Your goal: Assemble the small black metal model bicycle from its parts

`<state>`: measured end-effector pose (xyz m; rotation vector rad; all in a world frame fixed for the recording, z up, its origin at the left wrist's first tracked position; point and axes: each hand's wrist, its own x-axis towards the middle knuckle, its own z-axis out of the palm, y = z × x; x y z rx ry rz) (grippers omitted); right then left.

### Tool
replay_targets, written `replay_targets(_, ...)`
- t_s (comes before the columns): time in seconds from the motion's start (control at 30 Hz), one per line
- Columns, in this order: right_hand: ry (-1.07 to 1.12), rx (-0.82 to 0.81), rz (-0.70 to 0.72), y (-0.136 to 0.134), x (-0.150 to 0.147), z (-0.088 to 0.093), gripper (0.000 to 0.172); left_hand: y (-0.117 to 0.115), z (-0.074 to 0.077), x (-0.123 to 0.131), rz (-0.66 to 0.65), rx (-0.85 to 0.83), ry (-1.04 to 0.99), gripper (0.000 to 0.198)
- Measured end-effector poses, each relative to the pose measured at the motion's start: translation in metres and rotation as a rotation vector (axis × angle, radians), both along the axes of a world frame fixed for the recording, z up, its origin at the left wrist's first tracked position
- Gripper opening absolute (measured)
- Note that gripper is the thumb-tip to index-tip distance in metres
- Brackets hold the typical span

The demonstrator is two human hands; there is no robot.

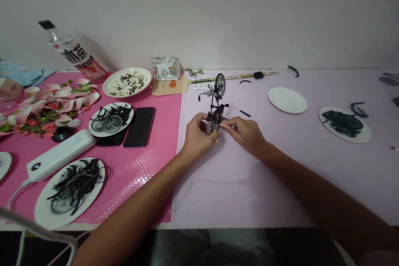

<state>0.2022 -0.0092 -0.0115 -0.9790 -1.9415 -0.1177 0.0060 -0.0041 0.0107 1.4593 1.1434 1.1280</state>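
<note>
A small black model bicycle (215, 106) is held up on end above the light purple mat, one wheel at the top and its handlebar pointing left. My left hand (200, 133) is closed around its lower end. From the right, my right hand (245, 132) pinches at the lower part of the bicycle with thumb and forefinger; any small piece between those fingertips is too small to make out. Fingers partly hide the lower wheel. Just behind my right hand lies a small black screwdriver (242, 112).
Plates of black parts (39, 214) (368, 136), a phone (139, 127), a white power bank (60, 156), a tilted bottle (75, 56) and artificial flowers (59, 106) surround the work. An empty white plate (287, 100) lies right of centre.
</note>
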Motion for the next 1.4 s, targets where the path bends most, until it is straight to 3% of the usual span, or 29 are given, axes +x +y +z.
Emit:
replay_targets(0.17,0.123,-0.049,0.041,0.002,0.004,0.0,0.011,-0.006,-0.001,0.003,0.008,0.085,-0.028,0.026)
replay_targets(0.37,0.223,-0.127,0.101,0.001,0.002,0.006,0.014,-0.005,0.0,0.005,0.027,0.067,-0.065,0.026)
replay_targets(0.57,0.315,-0.209,-0.035,-0.001,-0.002,0.007,0.011,-0.004,0.0,0.005,0.014,0.089,-0.103,0.027)
replay_targets(0.73,0.325,-0.295,-0.007,0.001,-0.001,0.006,0.013,-0.005,-0.001,0.007,-0.036,0.047,-0.153,0.028)
replay_targets(1.03,0.471,-0.418,-0.007,0.006,0.003,0.002,0.031,-0.004,-0.019,0.011,-0.15,0.109,-0.235,0.056)
replay_targets(1.17,0.531,-0.457,0.005,0.008,0.004,-0.002,0.032,-0.001,-0.023,0.009,-0.191,0.151,-0.206,0.047)
replay_targets(1.4,0.547,-0.474,0.042,0.006,0.001,-0.002,0.017,0.0,-0.018,0.008,-0.137,0.126,-0.171,0.023)
